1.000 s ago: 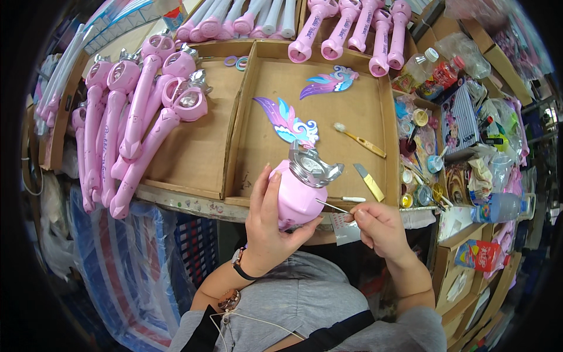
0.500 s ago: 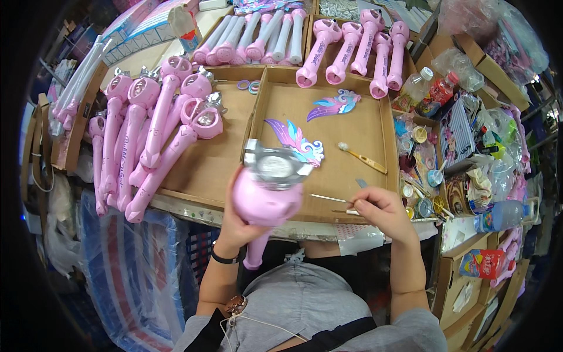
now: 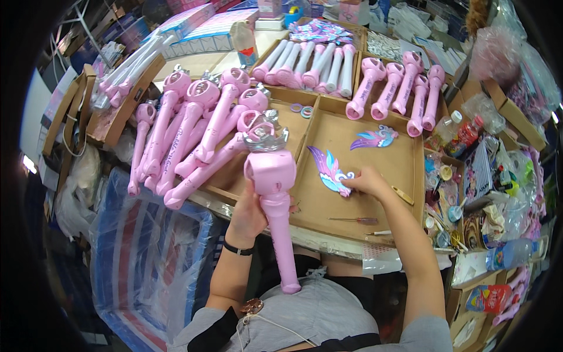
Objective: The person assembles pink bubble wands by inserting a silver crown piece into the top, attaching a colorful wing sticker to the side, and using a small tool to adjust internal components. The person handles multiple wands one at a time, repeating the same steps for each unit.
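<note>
My left hand (image 3: 248, 216) is wrapped round the neck of a pink toy wand (image 3: 279, 229), held upright with its silver crown (image 3: 265, 139) on top and its handle pointing down toward my lap. My right hand (image 3: 372, 181) reaches into the cardboard tray (image 3: 319, 220), fingers pinched at the lower right end of a purple-and-blue wing-shaped piece (image 3: 326, 170) lying there. Beyond it rests a second wing piece (image 3: 375, 137). A thin screwdriver (image 3: 367, 221) and a small brush (image 3: 381, 233) lie near the front edge. My right forearm partly hides a yellow toothbrush (image 3: 402, 195).
Crowned pink wands (image 3: 185, 138) are heaped over the tray's left half. Several uncrowned wands (image 3: 404, 88) and white-and-pink tubes (image 3: 305, 64) fill the boxes behind. Drink bottles (image 3: 466, 132) and paint pots (image 3: 454, 212) crowd the right side. A striped bag (image 3: 152, 246) stands at lower left.
My right hand has let go of the screwdriver and moved forward to the wing piece. The wand has swung from pointing up at me to upright, and the view has shifted.
</note>
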Available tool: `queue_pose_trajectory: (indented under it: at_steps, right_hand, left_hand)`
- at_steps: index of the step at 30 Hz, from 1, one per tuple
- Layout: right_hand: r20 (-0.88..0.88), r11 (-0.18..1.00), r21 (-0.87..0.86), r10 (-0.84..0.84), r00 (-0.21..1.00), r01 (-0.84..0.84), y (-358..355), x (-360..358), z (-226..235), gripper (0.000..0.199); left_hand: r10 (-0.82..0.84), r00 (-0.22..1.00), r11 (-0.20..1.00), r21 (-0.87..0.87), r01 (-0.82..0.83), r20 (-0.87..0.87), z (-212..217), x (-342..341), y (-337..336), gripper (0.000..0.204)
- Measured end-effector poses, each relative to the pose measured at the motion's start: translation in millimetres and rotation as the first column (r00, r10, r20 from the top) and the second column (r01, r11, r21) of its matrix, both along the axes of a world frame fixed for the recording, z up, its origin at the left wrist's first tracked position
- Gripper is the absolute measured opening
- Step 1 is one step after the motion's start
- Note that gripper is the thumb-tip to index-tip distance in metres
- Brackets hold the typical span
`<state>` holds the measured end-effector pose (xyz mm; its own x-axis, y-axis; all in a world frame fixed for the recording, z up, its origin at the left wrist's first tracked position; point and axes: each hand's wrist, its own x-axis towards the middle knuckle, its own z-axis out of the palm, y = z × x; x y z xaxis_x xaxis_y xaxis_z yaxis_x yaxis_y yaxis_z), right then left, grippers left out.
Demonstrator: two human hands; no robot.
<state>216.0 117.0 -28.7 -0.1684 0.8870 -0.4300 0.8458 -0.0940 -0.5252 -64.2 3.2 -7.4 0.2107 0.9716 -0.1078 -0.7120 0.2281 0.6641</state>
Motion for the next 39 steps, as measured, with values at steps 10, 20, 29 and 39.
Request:
queue_pose_trajectory:
  at_steps: [10,20,29,39]
  right_hand:
    - [-0.929,0.895,-0.082,-0.228,0.29,0.439,-102,-50,72,0.015]
    - [-0.923,0.915,0.168,0.016,0.383,0.367,-138,-69,71,0.011]
    - [-0.97,0.95,0.091,0.016,0.242,0.3,-136,-59,68,0.012]
    - [-0.693,0.655,0.634,0.244,0.679,0.412,-139,-72,49,0.013]
  left_hand:
    - [-0.058,0.996,0.99,0.121,0.066,-0.069,-1,21,8,0.082]
    - [0.111,0.947,0.979,0.199,-0.051,-0.302,28,59,-1,0.079]
    - [0.039,0.967,0.98,0.197,0.012,-0.253,26,68,-1,0.078]
    - [0.173,0.918,0.968,0.232,-0.092,-0.358,25,77,-11,0.08]
